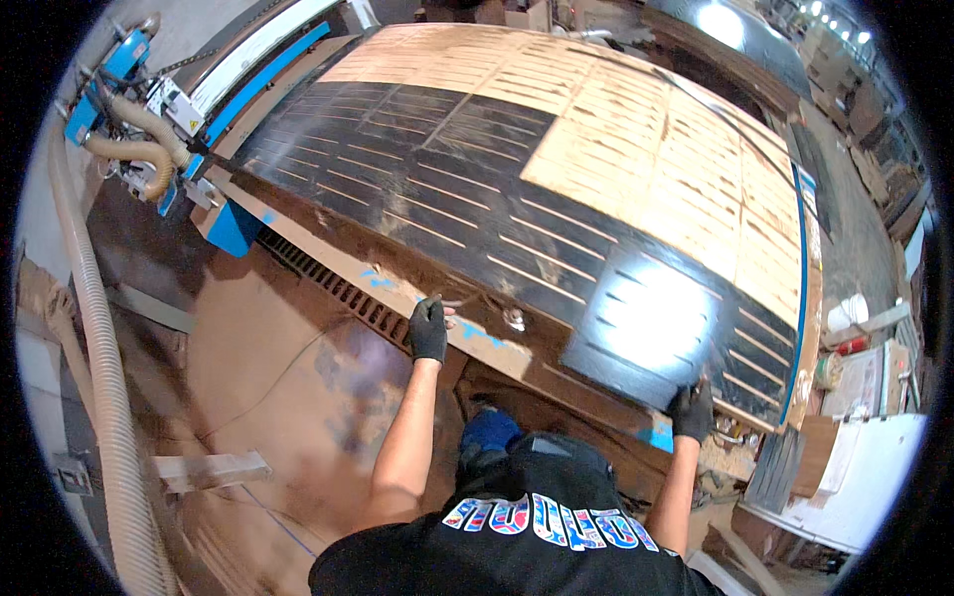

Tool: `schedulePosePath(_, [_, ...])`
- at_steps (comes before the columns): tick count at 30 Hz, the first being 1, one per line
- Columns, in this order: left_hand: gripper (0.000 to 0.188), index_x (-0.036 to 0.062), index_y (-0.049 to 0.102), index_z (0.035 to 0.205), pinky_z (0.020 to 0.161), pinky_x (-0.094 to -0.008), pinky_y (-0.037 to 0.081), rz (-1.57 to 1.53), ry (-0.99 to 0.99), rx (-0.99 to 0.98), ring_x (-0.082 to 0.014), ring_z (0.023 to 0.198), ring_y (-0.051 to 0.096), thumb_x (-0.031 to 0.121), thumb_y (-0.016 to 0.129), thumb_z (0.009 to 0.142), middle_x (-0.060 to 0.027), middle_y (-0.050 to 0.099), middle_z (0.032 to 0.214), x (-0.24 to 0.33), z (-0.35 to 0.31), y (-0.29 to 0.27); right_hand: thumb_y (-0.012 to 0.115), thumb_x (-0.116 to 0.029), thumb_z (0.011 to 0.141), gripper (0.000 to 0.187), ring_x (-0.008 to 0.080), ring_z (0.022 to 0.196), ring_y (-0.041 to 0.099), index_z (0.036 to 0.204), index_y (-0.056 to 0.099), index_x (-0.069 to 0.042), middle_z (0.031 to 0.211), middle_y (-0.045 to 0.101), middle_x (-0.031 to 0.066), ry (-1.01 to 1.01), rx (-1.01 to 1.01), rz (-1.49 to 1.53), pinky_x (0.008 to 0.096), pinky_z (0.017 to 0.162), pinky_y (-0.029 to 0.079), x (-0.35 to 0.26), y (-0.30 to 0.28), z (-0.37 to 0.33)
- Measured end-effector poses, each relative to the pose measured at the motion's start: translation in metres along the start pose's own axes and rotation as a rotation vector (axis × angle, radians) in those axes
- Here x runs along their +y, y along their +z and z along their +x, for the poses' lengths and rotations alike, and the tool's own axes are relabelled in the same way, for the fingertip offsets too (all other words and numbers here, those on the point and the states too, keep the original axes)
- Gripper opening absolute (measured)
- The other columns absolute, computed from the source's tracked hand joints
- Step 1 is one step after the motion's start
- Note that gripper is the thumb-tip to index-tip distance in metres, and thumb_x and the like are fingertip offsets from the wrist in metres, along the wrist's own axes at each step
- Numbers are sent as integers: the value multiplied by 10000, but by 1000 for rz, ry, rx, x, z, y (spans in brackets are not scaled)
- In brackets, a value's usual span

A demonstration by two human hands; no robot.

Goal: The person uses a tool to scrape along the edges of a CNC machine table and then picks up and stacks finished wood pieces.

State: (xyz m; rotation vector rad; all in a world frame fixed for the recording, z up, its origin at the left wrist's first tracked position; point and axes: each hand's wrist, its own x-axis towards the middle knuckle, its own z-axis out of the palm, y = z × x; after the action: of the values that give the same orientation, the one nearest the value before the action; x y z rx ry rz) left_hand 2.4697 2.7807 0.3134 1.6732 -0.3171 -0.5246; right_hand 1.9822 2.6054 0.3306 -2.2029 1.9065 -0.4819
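Observation:
A dark, glossy square panel (636, 333) lies over black slotted sheets (437, 204) on a large machine bed. My right hand (691, 409), in a black glove, is closed at the panel's near right corner, its fingers partly hidden against the edge. My left hand (429, 330), in a black glove with bare fingertips, is closed above the bed's dusty front rail (497, 353). Its fingers are curled, and what they hold, if anything, I cannot make out. Beside it, a small shiny metal fitting (514, 318) sits in the brown dust of the bed's edge.
Pale slotted boards (636, 139) cover the far and right parts of the bed. A blue and white machine head (164, 109) with ribbed hoses stands at the left; a long ribbed hose (99, 368) runs down there. At the right are a white bucket (847, 313) and a cluttered white surface (879, 462).

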Motion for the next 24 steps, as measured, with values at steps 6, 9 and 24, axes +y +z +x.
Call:
schedulePosePath(6, [298,14,581,1112,816,-378,484,126,212,104,-242,905,606,239,484,942,-140,636,995,55,126,-29,511,-331,870,564,342,1127,523,1373,389,-106,1346,456,182,302,-279,-519,447,912,438,-84,-26,16])
schedulePosePath(9, [259,52,598,1063,781,-419,490,614,514,259,-326,899,611,218,507,887,-168,630,999,74,226,-52,581,-289,828,520,368,1079,543,1309,475,-120,1271,517,179,92,29,-526,435,896,455,-120,14,46])
schedulePosePath(24, [594,148,339,1416,1137,-488,59,1170,260,337,-307,1407,93,457,382,911,-13,194,1522,94,528,-83,651,-258,833,509,244,1044,569,1250,515,-1,1201,566,158,-168,-222,357,331,899,453,-441,167,206])
